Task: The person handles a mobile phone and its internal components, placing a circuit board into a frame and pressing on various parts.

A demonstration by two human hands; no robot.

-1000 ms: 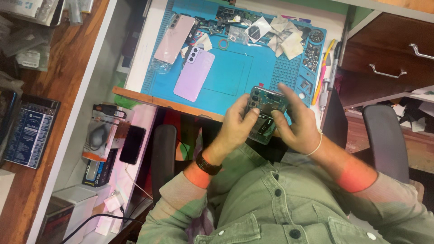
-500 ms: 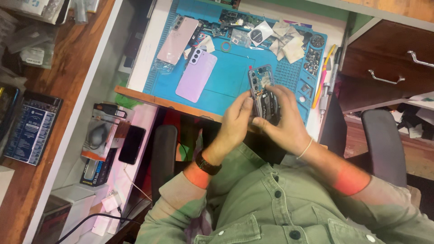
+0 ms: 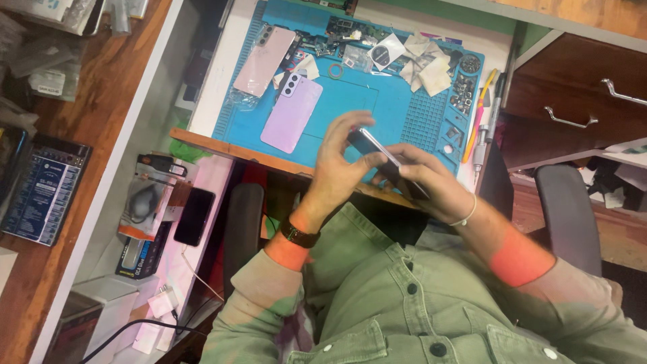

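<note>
Both hands hold a dark, opened phone (image 3: 377, 154) above the near edge of the blue work mat (image 3: 350, 101). The phone is tilted, almost edge-on to me. My left hand (image 3: 337, 162), a dark watch on its wrist, pinches the phone's upper end with spread fingers. My right hand (image 3: 428, 180), with a thin bracelet, cradles the lower end from beneath. A lilac phone back cover (image 3: 292, 113) and a pink one (image 3: 264, 61) lie flat on the mat to the left.
Small parts, pads and screws (image 3: 461, 94) crowd the mat's far and right sides. Screwdrivers (image 3: 480, 128) lie at its right edge. Wooden drawers (image 3: 573, 101) and a grey chair (image 3: 569, 209) stand to the right. A dark phone (image 3: 194, 216) and packaged items (image 3: 141, 202) sit on the left shelf.
The phone, held flat with its insides facing me a second ago, has been turned up onto its edge. Both hands shifted slightly up and left with it.
</note>
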